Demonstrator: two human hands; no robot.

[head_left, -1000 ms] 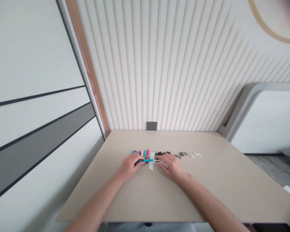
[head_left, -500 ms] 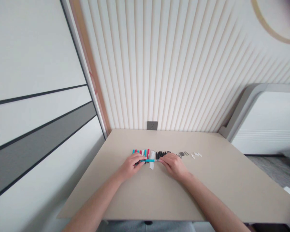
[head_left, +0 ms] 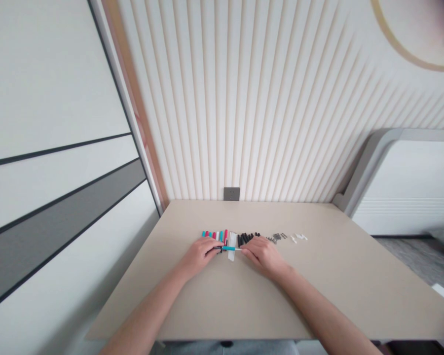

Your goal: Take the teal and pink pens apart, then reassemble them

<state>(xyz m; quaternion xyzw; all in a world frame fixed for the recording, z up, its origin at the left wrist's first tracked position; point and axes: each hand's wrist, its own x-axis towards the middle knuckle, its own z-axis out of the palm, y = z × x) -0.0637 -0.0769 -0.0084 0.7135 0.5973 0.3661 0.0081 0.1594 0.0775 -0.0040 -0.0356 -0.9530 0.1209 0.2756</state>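
A blue pen barrel (head_left: 228, 248) lies level between my two hands, over the table's middle. My left hand (head_left: 201, 254) is closed on its dark left end. At the other end, a thin white piece (head_left: 238, 249) sticks out of the barrel, and the fingers of my right hand (head_left: 263, 254) pinch it. Behind my left hand is a row of blue, red and white barrels (head_left: 214, 234). White thin sticks (head_left: 231, 239) lie beneath and behind the held barrel. Several black tubes (head_left: 245, 238) lie behind my right hand, which partly hides them.
Small grey parts (head_left: 277, 236) and small white parts (head_left: 299, 237) lie right of the black tubes on the beige table (head_left: 222, 305). A ribbed wall with a dark socket (head_left: 231, 194) rises behind. A white cabinet (head_left: 59, 207) stands at the left.
The view has shifted slightly. The white piece between the blue barrel and my right fingers shows a little shorter, and my right hand is slightly nearer to the barrel.
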